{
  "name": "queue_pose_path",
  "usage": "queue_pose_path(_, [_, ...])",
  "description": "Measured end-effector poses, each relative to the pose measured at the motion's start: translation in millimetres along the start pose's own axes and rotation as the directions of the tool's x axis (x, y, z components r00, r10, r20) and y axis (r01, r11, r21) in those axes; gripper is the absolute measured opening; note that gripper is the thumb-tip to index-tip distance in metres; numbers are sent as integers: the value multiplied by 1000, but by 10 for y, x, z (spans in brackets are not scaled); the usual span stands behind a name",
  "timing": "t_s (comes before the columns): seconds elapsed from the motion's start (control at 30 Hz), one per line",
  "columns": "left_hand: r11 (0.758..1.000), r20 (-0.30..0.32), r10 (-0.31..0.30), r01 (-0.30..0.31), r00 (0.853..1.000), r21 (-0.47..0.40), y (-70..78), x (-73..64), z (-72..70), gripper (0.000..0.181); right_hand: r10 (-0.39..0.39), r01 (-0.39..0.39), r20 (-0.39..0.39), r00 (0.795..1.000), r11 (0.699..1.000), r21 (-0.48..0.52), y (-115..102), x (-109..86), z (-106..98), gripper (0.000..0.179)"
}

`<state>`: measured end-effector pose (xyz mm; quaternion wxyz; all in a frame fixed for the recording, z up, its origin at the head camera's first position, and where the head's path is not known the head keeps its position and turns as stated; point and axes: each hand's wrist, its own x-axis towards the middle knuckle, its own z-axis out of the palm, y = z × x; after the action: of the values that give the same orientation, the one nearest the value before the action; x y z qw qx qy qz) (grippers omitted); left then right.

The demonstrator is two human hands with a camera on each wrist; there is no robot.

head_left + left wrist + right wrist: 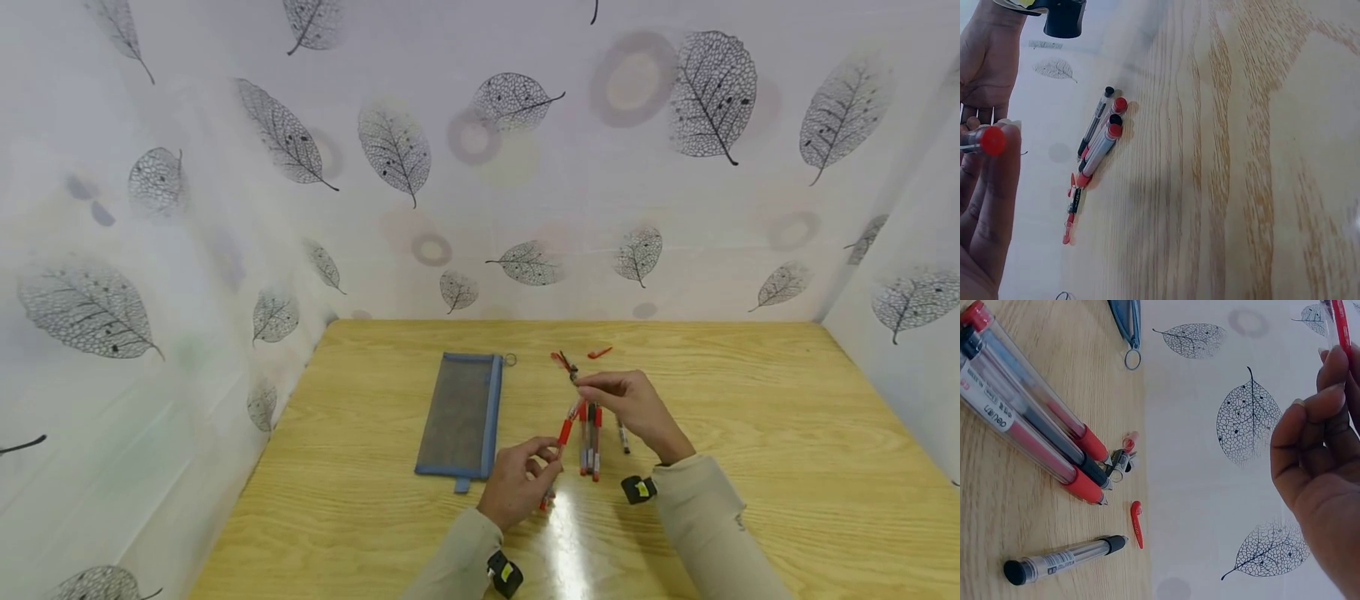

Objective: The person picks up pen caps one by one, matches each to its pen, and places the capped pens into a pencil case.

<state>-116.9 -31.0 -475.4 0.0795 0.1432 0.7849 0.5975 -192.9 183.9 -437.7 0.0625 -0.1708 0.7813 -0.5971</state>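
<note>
My left hand [522,482] grips a red gel pen [565,431], tilted with its tip up toward the right; its red end plug shows close up in the left wrist view. At the tip, my right hand [633,408] pinches a clear pen cap with a red clip [1342,328] between thumb and fingertips. Just beyond the hands, two red pens [1035,447] and a black pen [1054,437] lie side by side on the table. Another black pen [1063,559] lies apart, to their right.
A blue-edged mesh zip pouch [459,417] lies left of the hands, with a metal ring at its corner. Several loose caps [567,367] are heaped behind the pens, and a single red cap [600,352] lies farther right. Leaf-patterned sheeting [525,183] borders the wooden table [787,433].
</note>
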Motion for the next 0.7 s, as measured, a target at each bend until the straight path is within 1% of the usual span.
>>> queue_pose_path(0.13, [1000,2,7,-7,1000,-3,1,-3,4,27,-16,16,30,999,1000,-7,13,2,17,30])
queue_pose_path(0.2, [1000,11,-2,2,1000,-27,6,-7,1,27,-26,26,32,999,1000,-9,20,2,25,30])
queue_pose_path(0.33, [991,36,-59,63,998,-116,12,-8,4,28,-28,29,42,999,1000,-10,31,-15,32,30])
queue_pose_path(0.4, [981,50,-91,98,995,-169,21,-6,7,28,-21,21,51,998,1000,-6,33,-31,39,30])
queue_pose_path(0.5, [964,59,-126,136,990,-230,35,0,14,28,-5,4,58,998,1000,9,40,-59,46,31])
queue_pose_path(0.6, [950,65,-154,166,986,-264,43,8,28,28,-9,6,59,998,999,39,43,-80,49,31])
queue_pose_path(0.7, [944,70,-166,179,984,-278,49,16,47,29,-14,11,65,998,999,52,50,-87,52,31])
